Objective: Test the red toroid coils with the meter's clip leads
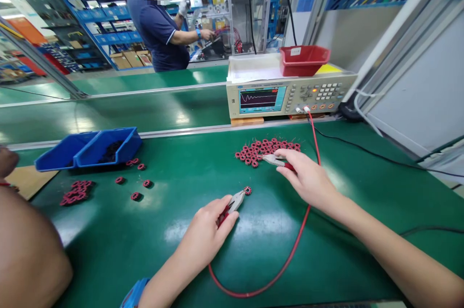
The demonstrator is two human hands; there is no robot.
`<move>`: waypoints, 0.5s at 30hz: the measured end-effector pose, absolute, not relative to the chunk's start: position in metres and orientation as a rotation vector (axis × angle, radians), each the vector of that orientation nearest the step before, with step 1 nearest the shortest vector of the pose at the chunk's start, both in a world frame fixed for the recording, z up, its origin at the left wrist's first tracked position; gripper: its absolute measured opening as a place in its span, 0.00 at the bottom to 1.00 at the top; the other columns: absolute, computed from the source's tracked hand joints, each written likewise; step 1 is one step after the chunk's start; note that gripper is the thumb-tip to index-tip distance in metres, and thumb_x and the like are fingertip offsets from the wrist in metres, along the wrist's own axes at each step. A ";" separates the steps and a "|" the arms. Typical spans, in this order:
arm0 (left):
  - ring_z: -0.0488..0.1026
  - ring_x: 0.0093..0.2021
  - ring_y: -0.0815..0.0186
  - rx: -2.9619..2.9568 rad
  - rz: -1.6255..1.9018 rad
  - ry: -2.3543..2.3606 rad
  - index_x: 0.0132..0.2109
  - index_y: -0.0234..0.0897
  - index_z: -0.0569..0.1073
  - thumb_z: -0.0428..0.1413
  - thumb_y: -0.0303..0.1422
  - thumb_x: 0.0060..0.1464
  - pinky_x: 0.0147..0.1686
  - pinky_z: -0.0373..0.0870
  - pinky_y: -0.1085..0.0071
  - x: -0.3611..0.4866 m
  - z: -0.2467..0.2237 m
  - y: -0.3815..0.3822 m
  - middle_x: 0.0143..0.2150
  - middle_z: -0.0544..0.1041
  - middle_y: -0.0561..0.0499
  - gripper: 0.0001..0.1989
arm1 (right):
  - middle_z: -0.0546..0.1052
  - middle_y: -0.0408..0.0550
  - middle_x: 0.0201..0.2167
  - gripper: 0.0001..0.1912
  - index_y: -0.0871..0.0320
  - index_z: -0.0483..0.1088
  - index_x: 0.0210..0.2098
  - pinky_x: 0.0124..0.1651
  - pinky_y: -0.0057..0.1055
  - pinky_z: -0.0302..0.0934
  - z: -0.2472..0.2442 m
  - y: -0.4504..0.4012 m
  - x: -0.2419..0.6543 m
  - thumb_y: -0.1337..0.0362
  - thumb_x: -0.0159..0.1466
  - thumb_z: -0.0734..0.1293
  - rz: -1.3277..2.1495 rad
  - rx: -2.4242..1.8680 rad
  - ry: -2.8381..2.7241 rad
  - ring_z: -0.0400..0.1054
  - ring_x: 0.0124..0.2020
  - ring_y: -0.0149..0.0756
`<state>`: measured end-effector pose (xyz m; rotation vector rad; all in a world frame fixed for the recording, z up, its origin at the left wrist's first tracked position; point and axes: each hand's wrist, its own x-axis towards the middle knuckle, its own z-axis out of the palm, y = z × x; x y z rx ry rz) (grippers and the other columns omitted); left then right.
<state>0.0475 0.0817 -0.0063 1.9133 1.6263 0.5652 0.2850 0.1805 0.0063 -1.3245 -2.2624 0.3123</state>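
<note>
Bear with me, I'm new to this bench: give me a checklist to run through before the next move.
1. Left hand holds the left clip: ok, fingers and thumb are around it.
2. Left clip grips the single coil: cannot tell; its tip is at the coil, but the contact is too small to see.
3. Right hand holds the right clip: ok.
4. Right clip is at the single coil: not ok; its tip is at the coil pile.
5. Red cable is plugged into the tester: ok.
6. Screen is free of NG: not ok; NG shows in red.

Further back, a navy-shirted co-worker (pixel 155 27) in front of blue shelving (pixel 103 13), cardboard boxes (pixel 133 58) low down
</note>
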 end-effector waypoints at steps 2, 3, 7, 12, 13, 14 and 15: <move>0.70 0.34 0.63 1.910 0.570 1.622 0.48 0.36 0.70 0.48 0.37 0.59 0.36 0.65 0.69 0.048 -0.006 0.082 0.36 0.74 0.49 0.14 | 0.70 0.46 0.50 0.14 0.51 0.64 0.50 0.44 0.37 0.63 0.015 0.181 0.281 0.66 0.65 0.59 0.118 -1.307 -2.330 0.64 0.49 0.41; 0.70 0.34 0.64 1.907 0.572 1.618 0.48 0.37 0.70 0.48 0.37 0.59 0.36 0.65 0.69 0.048 -0.006 0.081 0.36 0.74 0.49 0.14 | 0.70 0.46 0.50 0.14 0.51 0.65 0.50 0.43 0.36 0.64 0.018 0.180 0.278 0.66 0.64 0.60 0.061 -1.289 -2.355 0.65 0.49 0.41; 0.69 0.33 0.64 1.898 0.572 1.600 0.47 0.37 0.70 0.48 0.37 0.59 0.35 0.64 0.70 0.047 -0.004 0.081 0.36 0.74 0.50 0.13 | 0.72 0.45 0.48 0.14 0.51 0.68 0.50 0.41 0.32 0.65 0.022 0.174 0.269 0.64 0.64 0.61 0.037 -1.172 -2.471 0.67 0.45 0.37; 0.67 0.31 0.66 1.900 0.542 1.553 0.45 0.39 0.70 0.47 0.36 0.60 0.33 0.62 0.72 0.046 -0.001 0.081 0.33 0.72 0.52 0.11 | 0.74 0.44 0.42 0.13 0.51 0.69 0.48 0.34 0.30 0.63 0.017 0.169 0.266 0.61 0.65 0.60 0.018 -1.113 -2.609 0.68 0.40 0.36; 0.67 0.31 0.66 1.900 0.542 1.548 0.45 0.39 0.70 0.48 0.36 0.60 0.33 0.62 0.72 0.046 0.000 0.081 0.33 0.71 0.53 0.10 | 0.74 0.44 0.42 0.13 0.51 0.69 0.48 0.33 0.30 0.63 0.016 0.168 0.266 0.61 0.65 0.60 0.016 -1.110 -2.617 0.68 0.40 0.36; 0.67 0.32 0.66 1.900 0.544 1.546 0.45 0.39 0.70 0.48 0.36 0.60 0.33 0.62 0.72 0.046 -0.001 0.082 0.33 0.71 0.53 0.10 | 0.74 0.44 0.42 0.13 0.51 0.69 0.48 0.33 0.30 0.63 0.016 0.168 0.265 0.61 0.66 0.60 0.017 -1.108 -2.621 0.68 0.40 0.36; 0.67 0.32 0.67 1.900 0.548 1.545 0.45 0.39 0.70 0.48 0.35 0.59 0.33 0.61 0.72 0.046 -0.001 0.082 0.33 0.71 0.53 0.10 | 0.73 0.44 0.42 0.13 0.51 0.69 0.48 0.33 0.30 0.62 0.016 0.168 0.264 0.61 0.66 0.60 0.019 -1.105 -2.625 0.68 0.40 0.36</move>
